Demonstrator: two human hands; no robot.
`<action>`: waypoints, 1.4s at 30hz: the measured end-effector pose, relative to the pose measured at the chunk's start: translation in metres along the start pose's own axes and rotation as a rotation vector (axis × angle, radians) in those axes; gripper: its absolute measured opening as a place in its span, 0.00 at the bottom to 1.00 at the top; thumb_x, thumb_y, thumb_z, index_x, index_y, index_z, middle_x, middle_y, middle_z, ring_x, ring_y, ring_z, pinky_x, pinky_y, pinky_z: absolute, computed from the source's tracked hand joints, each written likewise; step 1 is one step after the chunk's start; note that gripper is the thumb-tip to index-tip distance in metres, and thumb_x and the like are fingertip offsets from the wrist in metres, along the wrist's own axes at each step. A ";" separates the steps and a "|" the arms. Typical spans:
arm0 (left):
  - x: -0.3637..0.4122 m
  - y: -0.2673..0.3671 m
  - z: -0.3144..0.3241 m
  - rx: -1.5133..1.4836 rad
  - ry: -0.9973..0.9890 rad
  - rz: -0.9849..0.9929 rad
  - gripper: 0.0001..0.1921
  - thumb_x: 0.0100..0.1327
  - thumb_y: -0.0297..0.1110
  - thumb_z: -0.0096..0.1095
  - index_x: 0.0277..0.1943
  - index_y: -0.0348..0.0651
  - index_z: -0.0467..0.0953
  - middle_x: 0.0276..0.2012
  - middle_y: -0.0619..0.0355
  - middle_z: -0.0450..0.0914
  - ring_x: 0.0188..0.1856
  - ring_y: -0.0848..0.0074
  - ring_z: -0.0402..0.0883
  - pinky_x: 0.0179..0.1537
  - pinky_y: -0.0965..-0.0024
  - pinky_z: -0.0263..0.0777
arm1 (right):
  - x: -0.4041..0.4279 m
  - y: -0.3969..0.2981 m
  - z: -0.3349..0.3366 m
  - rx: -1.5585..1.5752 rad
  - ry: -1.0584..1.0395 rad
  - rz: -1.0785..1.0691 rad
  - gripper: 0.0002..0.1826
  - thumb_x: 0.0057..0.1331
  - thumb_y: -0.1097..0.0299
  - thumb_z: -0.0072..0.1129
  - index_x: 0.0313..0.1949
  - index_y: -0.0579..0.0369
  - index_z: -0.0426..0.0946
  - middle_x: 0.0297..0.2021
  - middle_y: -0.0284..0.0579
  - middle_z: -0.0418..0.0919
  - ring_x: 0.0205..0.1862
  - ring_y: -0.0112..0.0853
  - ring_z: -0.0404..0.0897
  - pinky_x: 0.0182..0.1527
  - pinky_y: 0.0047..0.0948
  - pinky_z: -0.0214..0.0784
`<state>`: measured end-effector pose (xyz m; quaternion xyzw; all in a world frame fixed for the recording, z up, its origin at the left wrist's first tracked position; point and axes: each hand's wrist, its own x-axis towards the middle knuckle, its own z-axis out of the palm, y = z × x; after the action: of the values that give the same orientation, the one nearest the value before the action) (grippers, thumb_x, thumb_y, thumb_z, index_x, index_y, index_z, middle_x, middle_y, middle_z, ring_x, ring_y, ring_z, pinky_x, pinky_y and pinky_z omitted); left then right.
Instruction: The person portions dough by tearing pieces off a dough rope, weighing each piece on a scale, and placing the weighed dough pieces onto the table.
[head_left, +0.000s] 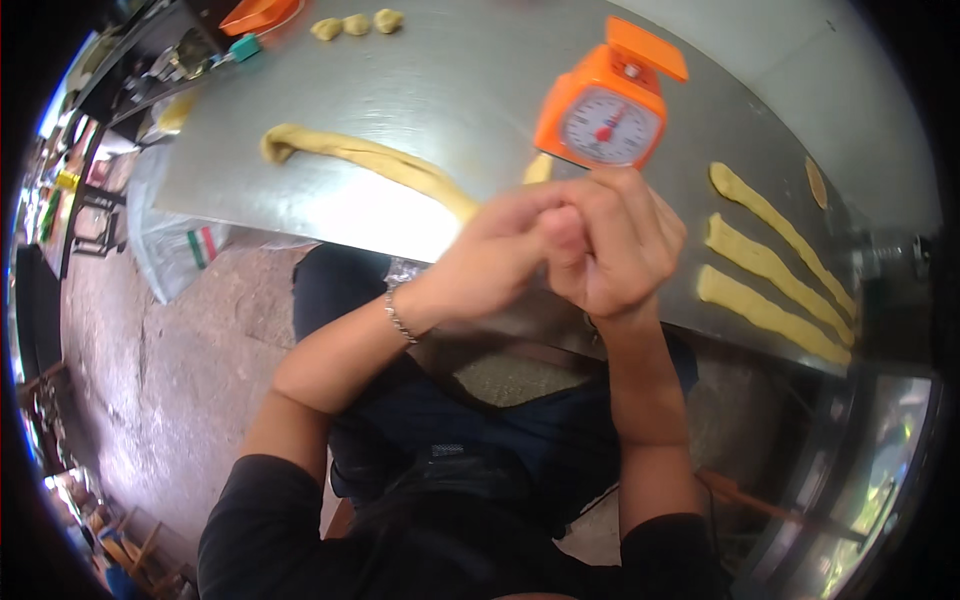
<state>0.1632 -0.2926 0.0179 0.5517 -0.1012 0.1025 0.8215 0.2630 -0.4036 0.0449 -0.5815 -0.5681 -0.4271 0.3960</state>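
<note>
My left hand (499, 251), a chain bracelet at its wrist, meets my right hand (626, 240) above the near edge of the steel table. The fingers of both are folded together; whether something small is between them is hidden. Behind my left hand runs a long roll of yellow dough (375, 161), its right end covered. A small dough piece (538, 169) shows just beyond my hands, beside an orange kitchen scale (611, 112) with a round dial. To the right lie three dough strips, the upper (772, 217), the middle (776, 266) and the lower (772, 311).
Three small dough lumps (357, 25) sit at the far left of the steel table (465, 67), near an orange container (259, 15). A flat tan oval piece (816, 183) lies far right. A plastic bag (169, 232) hangs at the table's left edge. My legs are under the table.
</note>
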 end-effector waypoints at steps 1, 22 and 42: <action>0.002 0.003 0.000 0.019 -0.036 0.034 0.18 0.79 0.45 0.54 0.52 0.35 0.78 0.42 0.64 0.80 0.44 0.85 0.75 0.46 0.77 0.73 | -0.001 -0.001 0.002 -0.004 0.003 0.001 0.17 0.69 0.57 0.66 0.26 0.54 0.78 0.22 0.38 0.73 0.19 0.34 0.74 0.22 0.30 0.66; 0.004 0.002 -0.015 0.271 0.002 0.058 0.18 0.80 0.45 0.55 0.49 0.34 0.78 0.43 0.63 0.80 0.47 0.85 0.75 0.52 0.75 0.72 | -0.006 0.006 0.006 0.115 -0.091 0.176 0.15 0.69 0.62 0.65 0.27 0.57 0.78 0.22 0.41 0.75 0.20 0.36 0.76 0.24 0.31 0.67; 0.019 0.014 -0.076 0.865 0.323 0.109 0.08 0.74 0.28 0.57 0.50 0.37 0.81 0.25 0.69 0.66 0.29 0.88 0.63 0.31 0.79 0.59 | -0.004 0.018 -0.005 0.004 -0.331 0.513 0.07 0.68 0.67 0.68 0.34 0.55 0.82 0.29 0.42 0.81 0.27 0.42 0.81 0.29 0.37 0.71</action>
<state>0.1810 -0.2156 0.0073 0.8145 0.0513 0.2631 0.5146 0.2807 -0.4103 0.0434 -0.7669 -0.4603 -0.2114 0.3941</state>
